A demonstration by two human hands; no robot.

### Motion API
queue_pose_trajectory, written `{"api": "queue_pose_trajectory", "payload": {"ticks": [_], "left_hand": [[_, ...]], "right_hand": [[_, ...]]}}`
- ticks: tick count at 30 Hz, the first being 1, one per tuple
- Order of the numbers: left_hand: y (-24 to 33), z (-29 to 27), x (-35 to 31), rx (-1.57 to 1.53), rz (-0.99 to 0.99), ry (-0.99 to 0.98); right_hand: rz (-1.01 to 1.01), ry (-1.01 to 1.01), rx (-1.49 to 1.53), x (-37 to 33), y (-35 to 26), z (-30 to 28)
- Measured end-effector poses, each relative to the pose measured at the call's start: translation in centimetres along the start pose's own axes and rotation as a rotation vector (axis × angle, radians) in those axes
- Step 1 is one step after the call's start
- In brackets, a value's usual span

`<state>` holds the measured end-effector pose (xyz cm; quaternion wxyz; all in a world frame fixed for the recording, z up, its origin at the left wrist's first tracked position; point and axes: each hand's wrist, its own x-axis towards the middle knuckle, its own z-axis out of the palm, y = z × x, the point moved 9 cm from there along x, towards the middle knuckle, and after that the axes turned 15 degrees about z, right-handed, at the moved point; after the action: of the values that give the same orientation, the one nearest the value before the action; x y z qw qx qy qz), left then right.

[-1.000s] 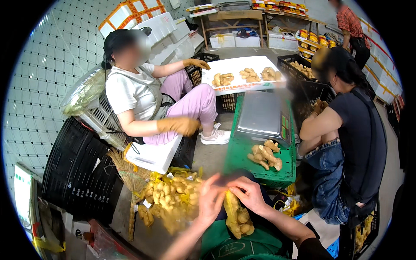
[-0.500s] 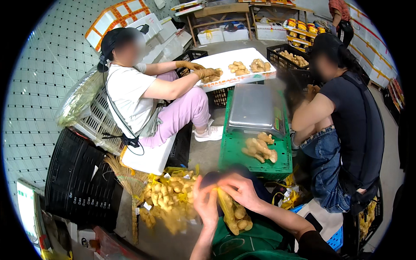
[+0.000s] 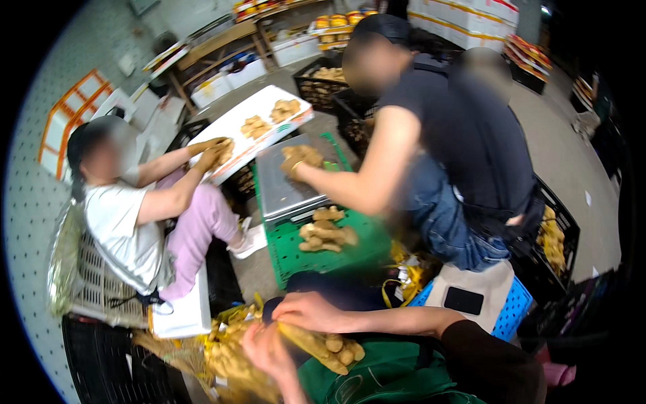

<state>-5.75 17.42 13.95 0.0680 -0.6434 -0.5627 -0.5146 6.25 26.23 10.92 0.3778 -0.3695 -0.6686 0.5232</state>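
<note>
Bare right hand (image 3: pixel 309 312): at 6 o'clock in the head view (12 = top edge); thumb and fingertips clamped on the gathered end of a slim yellow mesh bag (image 3: pixel 315 345) packed with tan, knobbly ginger. The bag lies aslant over the wearer's green fabric apron (image 3: pixel 410 374), gathered end toward 10 o'clock, rounded ginger lobes showing at the 4 o'clock end.

Bare left hand (image 3: pixel 270 353): between 6 and 7 o'clock, fingers bent, just beside the gathered end. Blurred; cannot tell whether the fingertips are together or touching the mesh.

7 o'clock, next to the left hand: heap of yellow-netted ginger (image 3: pixel 232 360), partly blurred. Between 7 and 8: straw broom with splayed tan bristles (image 3: pixel 168 351).

Around centre: green perforated plastic crate (image 3: pixel 288 259). On it, a flat-topped silver metal scale (image 3: pixel 274 185); loose tan ginger cluster (image 3: pixel 324 236) just off the scale's 5 o'clock side.

2 o'clock: co-worker in dark short-sleeved top (image 3: pixel 464 141), one gloved hand (image 3: pixel 291 167) at ginger on the scale. 9 o'clock: co-worker in white top and pink trousers (image 3: pixel 121 222), gloved hands at ginger on a white foam tray (image 3: pixel 229 128), which sits between 10 and 11; two further clusters on it.

4 o'clock: blue perforated plastic crate (image 3: pixel 509 313) with pale beige covering (image 3: pixel 437 288); flat black rectangular phone (image 3: pixel 464 301) resting on that. Just past 3: black plastic crate (image 3: pixel 568 222) holding more netted ginger (image 3: pixel 552 241).
</note>
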Motion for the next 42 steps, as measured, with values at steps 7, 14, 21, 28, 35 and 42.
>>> {"api": "queue_pose_trajectory", "payload": {"ticks": [7, 14, 21, 28, 35, 42], "left_hand": [[0.1, 1.2, 1.7, -0.06, 0.253, -0.18], [-0.1, 1.2, 2.0, 0.061, 0.284, -0.333], [2.1, 2.3, 2.1, 0.1, 0.554, -0.491], [2.4, 1.3, 2.0, 0.128, 0.5, -0.303], [0.7, 1.2, 2.9, 0.062, 0.14, -0.339], [-4.7, 2.7, -0.2, -0.529, -0.646, -0.374]], "right_hand": [[0.044, 0.054, 0.067, 0.4, 0.2, -0.6], [0.117, -0.151, 0.151, 1.6, -1.0, 1.0], [0.127, -0.19, 0.177, 1.7, -0.2, 1.2], [0.114, -0.149, 0.041, 0.7, -0.7, 0.9], [0.072, -0.081, -0.075, 0.6, -0.1, 1.1], [0.076, -0.027, -0.086, 0.1, -1.3, 0.8]]}}
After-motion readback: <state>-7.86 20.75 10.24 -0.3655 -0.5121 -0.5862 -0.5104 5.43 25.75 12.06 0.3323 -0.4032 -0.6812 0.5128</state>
